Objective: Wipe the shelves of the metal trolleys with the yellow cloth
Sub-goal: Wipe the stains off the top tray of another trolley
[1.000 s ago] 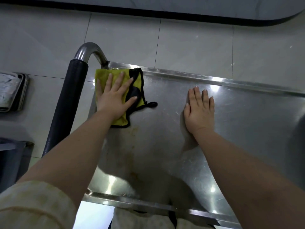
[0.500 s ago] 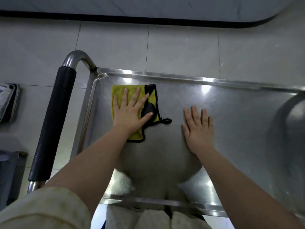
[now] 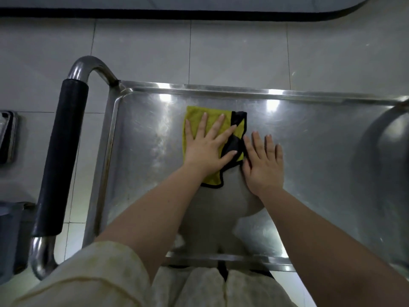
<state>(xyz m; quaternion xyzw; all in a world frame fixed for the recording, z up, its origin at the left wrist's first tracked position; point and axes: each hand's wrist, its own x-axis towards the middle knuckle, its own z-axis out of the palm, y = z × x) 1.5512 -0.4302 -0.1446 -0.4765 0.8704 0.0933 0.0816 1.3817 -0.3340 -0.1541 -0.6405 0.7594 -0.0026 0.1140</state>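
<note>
Pressing one yellow cloth (image 3: 194, 122) flat under spread left hand (image 3: 204, 148); right hand (image 3: 263, 163) flat beside it, touching its edge, on one trolley shelf (image 3: 321, 151).

On the shelf (image 3: 321, 151), a little left of its middle and nearer its far rim: the cloth (image 3: 194, 120), spread flat. On top of the cloth, palm down: the left hand (image 3: 205, 149). Just right of it, flat on the bare shelf and against the cloth's right edge: the right hand (image 3: 263, 165). Beyond the shelf's left end, running alongside that rim: the handle (image 3: 64, 151). Under and around the shelf: the floor (image 3: 232, 52). Well left of the shelf, past the handle, on the floor: a tray (image 3: 6, 136), and nearer than it, a bin (image 3: 8, 229). Against the shelf's near rim: the person's clothing (image 3: 199, 284).
</note>
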